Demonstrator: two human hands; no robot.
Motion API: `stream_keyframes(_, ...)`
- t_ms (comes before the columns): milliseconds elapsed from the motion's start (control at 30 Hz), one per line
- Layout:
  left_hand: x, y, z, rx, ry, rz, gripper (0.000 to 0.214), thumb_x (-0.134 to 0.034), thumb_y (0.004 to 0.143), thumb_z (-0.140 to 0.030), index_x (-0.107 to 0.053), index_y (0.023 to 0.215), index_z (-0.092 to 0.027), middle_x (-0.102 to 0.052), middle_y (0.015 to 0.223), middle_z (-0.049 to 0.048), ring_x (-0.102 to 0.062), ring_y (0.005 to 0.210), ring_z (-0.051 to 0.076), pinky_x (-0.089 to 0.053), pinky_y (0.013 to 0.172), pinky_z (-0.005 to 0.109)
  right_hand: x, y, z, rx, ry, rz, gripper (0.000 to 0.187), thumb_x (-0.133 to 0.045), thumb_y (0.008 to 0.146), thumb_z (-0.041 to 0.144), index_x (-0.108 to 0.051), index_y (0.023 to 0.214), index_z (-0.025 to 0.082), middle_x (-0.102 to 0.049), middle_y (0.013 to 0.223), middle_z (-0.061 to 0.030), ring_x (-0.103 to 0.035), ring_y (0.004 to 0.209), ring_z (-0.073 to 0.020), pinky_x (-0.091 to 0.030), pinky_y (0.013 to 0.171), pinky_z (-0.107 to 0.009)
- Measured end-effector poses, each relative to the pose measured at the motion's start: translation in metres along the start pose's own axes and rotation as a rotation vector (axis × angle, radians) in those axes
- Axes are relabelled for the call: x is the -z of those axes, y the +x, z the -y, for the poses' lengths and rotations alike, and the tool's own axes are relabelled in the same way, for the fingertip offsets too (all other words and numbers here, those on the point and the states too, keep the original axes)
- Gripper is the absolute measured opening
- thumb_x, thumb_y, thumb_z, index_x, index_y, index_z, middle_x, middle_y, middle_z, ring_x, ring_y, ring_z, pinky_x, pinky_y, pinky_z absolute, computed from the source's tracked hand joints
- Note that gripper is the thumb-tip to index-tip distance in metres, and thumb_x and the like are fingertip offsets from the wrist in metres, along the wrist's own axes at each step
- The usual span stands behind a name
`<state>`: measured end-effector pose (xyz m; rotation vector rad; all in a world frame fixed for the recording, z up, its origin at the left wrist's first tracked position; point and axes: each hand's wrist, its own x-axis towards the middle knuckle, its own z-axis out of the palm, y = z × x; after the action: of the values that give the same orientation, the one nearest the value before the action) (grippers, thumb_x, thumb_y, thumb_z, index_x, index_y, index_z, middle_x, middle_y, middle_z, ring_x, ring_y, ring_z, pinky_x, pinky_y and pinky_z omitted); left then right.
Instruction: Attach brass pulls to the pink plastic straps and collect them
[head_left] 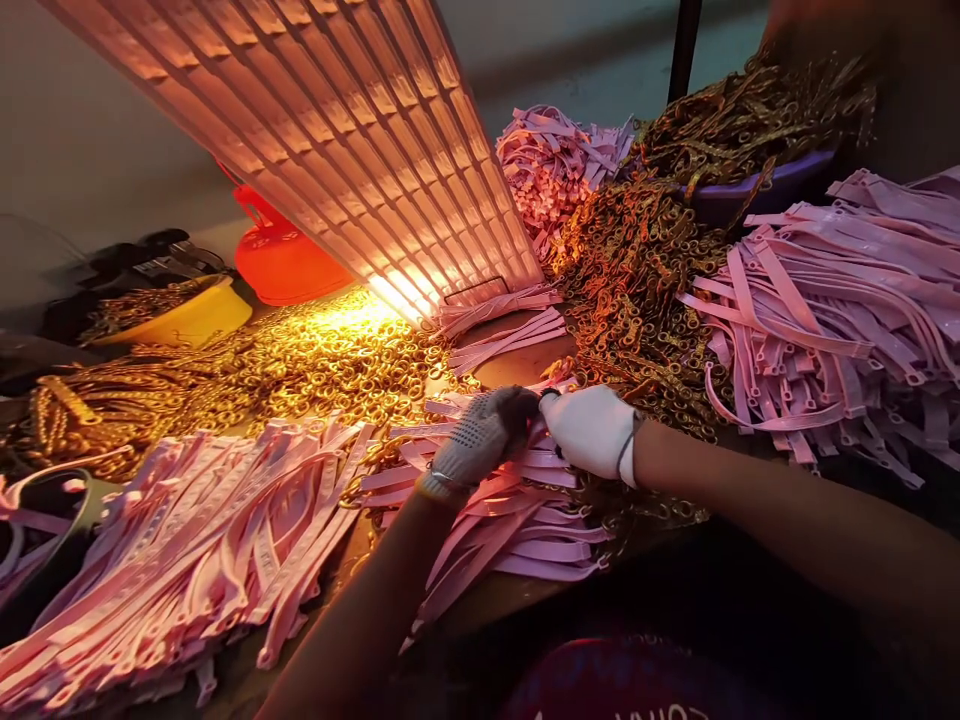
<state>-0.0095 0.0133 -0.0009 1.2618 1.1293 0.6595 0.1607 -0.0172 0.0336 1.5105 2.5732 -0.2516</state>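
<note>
My left hand (484,435), in a grey dotted glove with dark fingertips, is closed above a loose pile of pink straps (517,520). Close against it, my right hand (596,432) in a white glove is also closed, its fingers pinched together. Something small and dark shows where the fingertips meet, but I cannot make out what either hand holds. Short pink straps (510,340) lie just beyond the hands. Gold-coloured metal clasps and chains (375,370) are heaped to the left, and more gold clasps (645,290) to the right.
A tilted slatted panel (322,130) rises behind, glowing at its lower end. Large bundles of pink straps lie left (195,540) and right (840,300). A yellow bowl (187,315), a red container (289,260) and a purple basin (765,185) stand farther back.
</note>
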Motion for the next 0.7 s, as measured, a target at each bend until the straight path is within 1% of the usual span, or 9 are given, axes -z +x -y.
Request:
stream_keyframes(100, 0.008, -0.008, -0.004, 0.014, -0.169, -0.079, 0.027, -0.056, 0.088, -0.034, -0.067, 0.102, -0.014, -0.063, 0.073, 0.0037, -0.025, 0.041, 0.004, -0.017, 0.034, 0.016, 0.002, -0.015, -0.003, -0.002, -0.071, -0.065, 0.035, -0.047, 0.093, 0.012, -0.055, 0.126, 0.008, -0.07, 0.109, -0.0221, -0.072, 0.087, -0.0283, -0.057, 0.064, -0.033)
stream_keyframes(200, 0.012, -0.02, -0.008, 0.111, -0.506, -0.043, 0.037, -0.061, 0.077, -0.016, -0.068, 0.113, -0.009, -0.069, 0.105, 0.0164, -0.042, 0.05, 0.003, -0.02, 0.033, 0.012, 0.005, -0.031, -0.007, -0.005, -0.149, -0.166, 0.04, -0.052, 0.088, 0.014, -0.056, 0.126, 0.003, -0.065, 0.117, -0.0279, -0.068, 0.096, -0.0314, -0.058, 0.073, -0.036)
stream_keyframes(267, 0.01, -0.027, -0.008, 0.152, -0.661, -0.003, 0.043, -0.065, 0.073, -0.008, -0.068, 0.115, -0.007, -0.069, 0.11, 0.0184, -0.049, 0.054, 0.004, -0.023, 0.033, 0.011, 0.007, -0.037, -0.012, -0.046, -0.097, -0.249, 0.036, -0.055, 0.085, 0.014, -0.06, 0.119, 0.002, -0.066, 0.111, -0.0262, -0.065, 0.101, -0.0333, -0.056, 0.085, -0.039)
stream_keyframes(333, 0.004, -0.033, -0.008, 0.125, -0.648, -0.022, 0.044, -0.069, 0.072, -0.006, -0.069, 0.116, -0.007, -0.07, 0.106, 0.0166, -0.049, 0.053, 0.004, -0.025, 0.034, 0.01, 0.007, -0.038, -0.02, -0.108, 0.051, -0.342, 0.031, -0.055, 0.082, 0.01, -0.062, 0.113, 0.006, -0.067, 0.104, -0.0212, -0.064, 0.103, -0.032, -0.053, 0.092, -0.039)
stream_keyframes(400, -0.002, -0.037, -0.008, 0.07, -0.565, -0.067, 0.046, -0.073, 0.075, -0.01, -0.067, 0.12, -0.01, -0.071, 0.105, 0.0153, -0.051, 0.053, 0.004, -0.027, 0.036, 0.011, 0.003, -0.035, -0.027, -0.099, 0.278, -0.44, 0.029, -0.051, 0.082, 0.005, -0.064, 0.107, 0.011, -0.068, 0.101, -0.0154, -0.064, 0.101, -0.0279, -0.052, 0.093, -0.036)
stream_keyframes(467, -0.009, -0.041, -0.009, 0.013, -0.46, -0.072, 0.05, -0.075, 0.079, -0.019, -0.062, 0.127, -0.013, -0.071, 0.105, 0.0146, -0.049, 0.049, 0.004, -0.027, 0.036, 0.012, -0.005, -0.031, -0.031, 0.007, 0.547, -0.536, 0.025, -0.048, 0.086, 0.005, -0.065, 0.102, 0.015, -0.069, 0.099, -0.01, -0.064, 0.098, -0.0236, -0.051, 0.093, -0.033)
stream_keyframes(533, -0.017, -0.044, -0.012, -0.045, -0.356, -0.036, 0.054, -0.073, 0.082, -0.026, -0.058, 0.134, -0.016, -0.072, 0.099, 0.0118, -0.04, 0.042, 0.002, -0.024, 0.036, 0.015, -0.014, -0.027, -0.028, 0.12, 0.824, -0.593, 0.021, -0.05, 0.091, 0.01, -0.066, 0.103, 0.018, -0.07, 0.097, -0.0059, -0.065, 0.094, -0.0206, -0.051, 0.091, -0.031)
stream_keyframes(633, -0.031, -0.049, -0.018, -0.115, -0.257, 0.005, 0.057, -0.069, 0.086, -0.031, -0.056, 0.139, -0.017, -0.068, 0.082, 0.0045, -0.033, 0.041, 0.002, -0.024, 0.039, 0.017, -0.025, -0.021, -0.018, 0.205, 1.149, -0.557, 0.024, -0.06, 0.088, 0.016, -0.065, 0.111, 0.019, -0.07, 0.096, -0.0023, -0.065, 0.088, -0.0181, -0.052, 0.083, -0.028)
stream_keyframes(700, -0.039, -0.05, -0.02, -0.143, -0.208, 0.011, 0.059, -0.068, 0.088, -0.036, -0.054, 0.142, -0.018, -0.062, 0.076, 0.0012, -0.032, 0.044, 0.003, -0.024, 0.041, 0.017, -0.031, -0.02, -0.013, 0.196, 1.305, -0.496, 0.028, -0.062, 0.087, 0.018, -0.063, 0.115, 0.019, -0.069, 0.09, 0.0002, -0.064, 0.08, -0.016, -0.053, 0.076, -0.026)
